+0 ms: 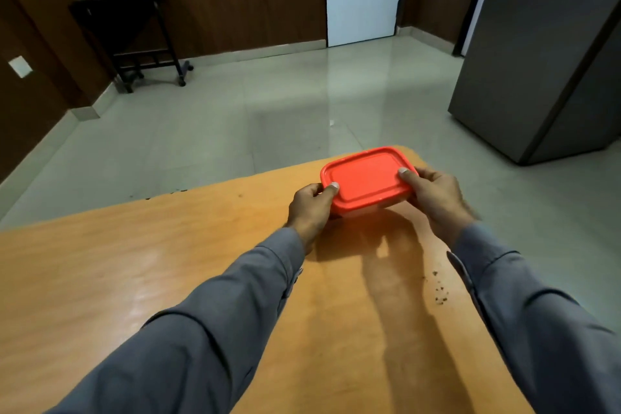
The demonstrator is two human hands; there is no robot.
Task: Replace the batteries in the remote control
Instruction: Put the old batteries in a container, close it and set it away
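Starting at my nine o'clock, the orange wooden table (168, 279) is bare on that side, nothing lying on it that I can see. Moving toward centre, my left hand (311, 208) is clamped on the near-left corner of the red-lidded container (368, 180), thumb pressed on the lid, fingers wrapped under the rim. The container sits at about one o'clock, near the far right corner of the table; I cannot tell whether it rests on the wood or is lifted just clear. Further right, my right hand (435, 193) grips the opposite end the same way, thumb on top of the lid. The remote control is nowhere in view, nor any batteries; I judge they may be inside this box, but the lid hides the contents. So I read this as the very opening step: fetching the box, with nothing of the battery swap done. Next I would need the box set down in front of me and one corner of the lid peeled up while the other hand holds the base steady.
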